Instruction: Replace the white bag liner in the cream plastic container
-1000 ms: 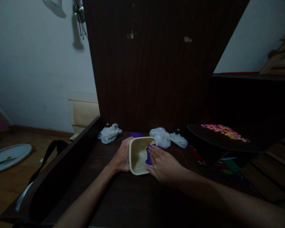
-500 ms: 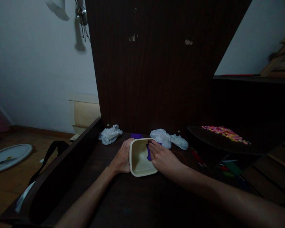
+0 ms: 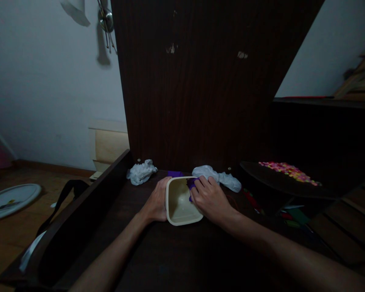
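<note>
A cream, square-mouthed plastic container [image 3: 182,207] is tilted with its opening towards me above the dark desk top. My left hand [image 3: 158,200] grips its left side, the fingers partly hidden behind the wall. In my right hand [image 3: 209,198], curled at the right rim, is a bunched purple cloth [image 3: 191,184]. Part of the cloth lies against the inner right wall near the top corner; the rest is covered by my fingers. Behind the container, another purple item [image 3: 174,174] shows in part on the desk.
A crumpled white plastic bag [image 3: 141,172] lies at the back left, a knotted white bag [image 3: 229,181] at the back right. To the right, a dark shelf [image 3: 252,172] bears pink and yellow pieces [image 3: 288,171]. A raised board [image 3: 88,202] edges the desk's left side.
My right hand has shifted slightly to the right and its fingers have curled more, bunching the purple cloth. The container and my left hand have stayed nearly still.
</note>
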The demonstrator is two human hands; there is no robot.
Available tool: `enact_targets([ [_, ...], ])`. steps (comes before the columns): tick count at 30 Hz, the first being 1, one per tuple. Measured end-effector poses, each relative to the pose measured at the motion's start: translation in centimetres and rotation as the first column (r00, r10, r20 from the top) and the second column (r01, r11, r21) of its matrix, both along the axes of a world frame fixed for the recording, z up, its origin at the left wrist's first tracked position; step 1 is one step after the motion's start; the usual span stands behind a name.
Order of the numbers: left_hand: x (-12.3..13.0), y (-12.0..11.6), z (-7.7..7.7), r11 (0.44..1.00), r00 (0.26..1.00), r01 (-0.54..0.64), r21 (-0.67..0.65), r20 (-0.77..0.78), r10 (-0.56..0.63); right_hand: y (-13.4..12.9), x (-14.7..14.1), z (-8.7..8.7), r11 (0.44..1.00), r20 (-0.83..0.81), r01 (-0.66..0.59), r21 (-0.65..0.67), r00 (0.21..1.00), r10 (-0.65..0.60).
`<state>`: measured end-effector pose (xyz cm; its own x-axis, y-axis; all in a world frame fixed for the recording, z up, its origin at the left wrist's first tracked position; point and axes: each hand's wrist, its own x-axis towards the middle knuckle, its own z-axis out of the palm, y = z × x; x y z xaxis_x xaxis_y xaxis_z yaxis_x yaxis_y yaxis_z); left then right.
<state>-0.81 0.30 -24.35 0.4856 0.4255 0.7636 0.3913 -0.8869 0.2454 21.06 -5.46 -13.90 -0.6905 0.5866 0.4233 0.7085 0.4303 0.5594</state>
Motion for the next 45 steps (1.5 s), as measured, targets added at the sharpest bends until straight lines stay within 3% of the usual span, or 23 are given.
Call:
enact_targets([
  [14, 0.2, -0.1, 0.1, 1.0, 1.0, 0.017, -0.008, 0.003, -0.017, 0.9, -1.0, 2.2, 0.967, -0.113, 0.249, 0.048, 0.964, -0.242],
  [32, 0.1, -0.2, 0.0, 1.0, 1.0, 0.003, 0.005, -0.008, -0.003, 2.4, -3.1, 4.0, 0.974, -0.122, 0.214, -0.079, 0.967, -0.223],
  [45, 0.3, -0.2, 0.3, 1.0, 1.0, -0.018, 0.007, -0.018, 0.018, 1.8, -4.2, 3.8, 0.983, -0.218, 0.141, -0.114, 0.962, -0.164],
])
